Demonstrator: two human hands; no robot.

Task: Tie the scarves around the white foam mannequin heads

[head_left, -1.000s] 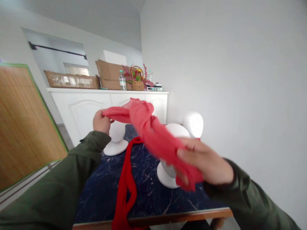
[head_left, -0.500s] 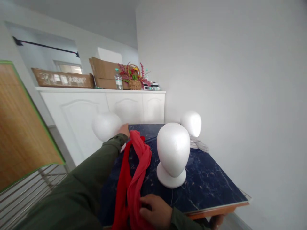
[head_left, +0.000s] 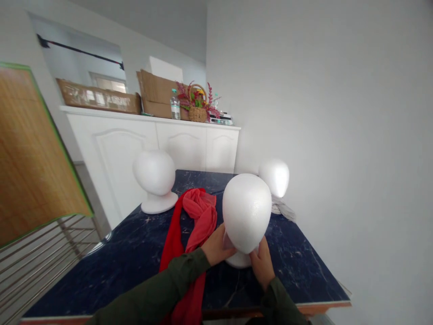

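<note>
A white foam mannequin head (head_left: 246, 212) stands upright on the dark blue marbled table, close in front of me. My left hand (head_left: 218, 246) grips its neck from the left, and my right hand (head_left: 263, 265) is closed round the neck from the right. The head hides some of the fingers. Beneath my left forearm runs a pinkish-red scarf (head_left: 204, 216), lying lengthwise and bunched at its far end. Beside it on the left lies a brighter red scarf (head_left: 173, 232); both reach the near table edge.
A second foam head (head_left: 154, 174) stands at the table's left edge. At the back right is a third foam head (head_left: 274, 177) with grey cloth (head_left: 283, 208) at its base. A metal rack (head_left: 50, 257) stands left. Behind, a white cabinet (head_left: 125, 149) bears boxes, a bottle and a flower basket.
My left hand has left the far end of the pinkish-red scarf, and my right hand its near part. Both have moved to the middle foam head's neck. The view has shifted slightly.
</note>
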